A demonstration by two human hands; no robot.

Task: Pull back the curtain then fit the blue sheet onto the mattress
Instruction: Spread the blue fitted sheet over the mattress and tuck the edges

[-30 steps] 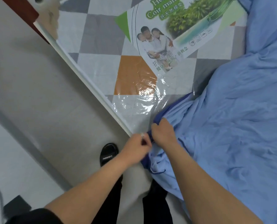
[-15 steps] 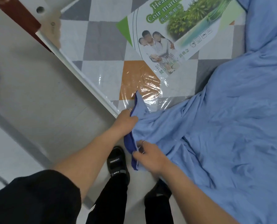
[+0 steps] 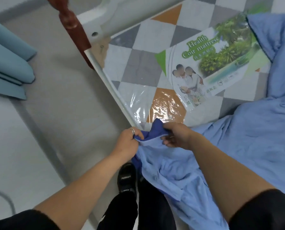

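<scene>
The blue sheet (image 3: 248, 146) lies bunched over the right side of the mattress (image 3: 138, 67), which is checked grey, white and orange under clear plastic. A darker blue hem of the sheet sticks up at the mattress's near edge. My left hand (image 3: 128, 141), with a ring, grips that hem from the left. My right hand (image 3: 176, 136) pinches the same hem just to the right, fingers curled round the fabric. Part of the sheet hangs down over the bed's side toward my legs.
A printed label (image 3: 209, 63) lies on the mattress under the plastic. A white bed rail (image 3: 111, 87) and a red-brown wooden post (image 3: 75, 30) mark the bed's corner. The teal curtain (image 3: 7, 67) hangs at the far left. My black sandal (image 3: 126, 178) stands on the grey floor.
The view has lifted toward the bed's corner. My hands have come closer together on the sheet's dark hem; the right hand rose from below the left to beside it.
</scene>
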